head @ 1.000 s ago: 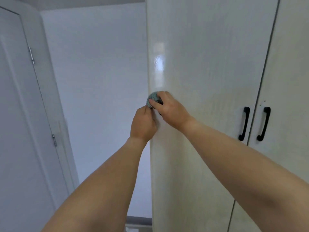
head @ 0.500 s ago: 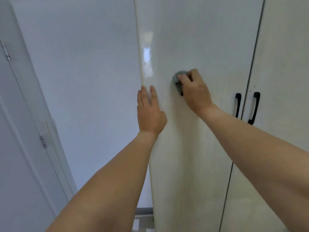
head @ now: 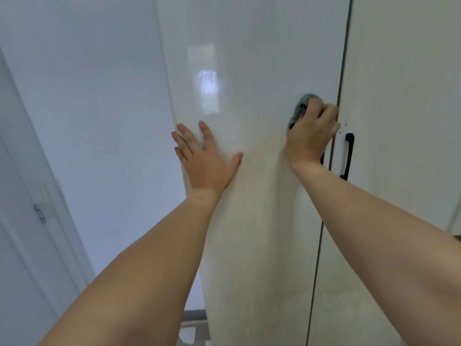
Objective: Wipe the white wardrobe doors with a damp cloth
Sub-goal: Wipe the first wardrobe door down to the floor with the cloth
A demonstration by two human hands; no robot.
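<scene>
The glossy white left wardrobe door [head: 254, 71] fills the middle of the head view, and the right wardrobe door [head: 404, 96] stands beside it. My right hand [head: 310, 134] grips a balled grey-green cloth [head: 300, 108] and presses it against the left door near its right edge, just above the handles. My left hand [head: 205, 156] lies flat on the same door near its left edge, fingers spread. A black handle [head: 348, 156] on the right door shows; my right hand hides most of the left door's handle.
A plain white wall [head: 87, 96] runs along the left of the wardrobe. At far left stands a white room door [head: 20, 221] with a metal hinge [head: 40, 214]. A strip of floor [head: 192, 330] shows at the bottom between my arms.
My right hand has swept the cloth rightward across the left door, from its left edge to near the handles. My left hand let go of the cloth and now lies flat on the door.
</scene>
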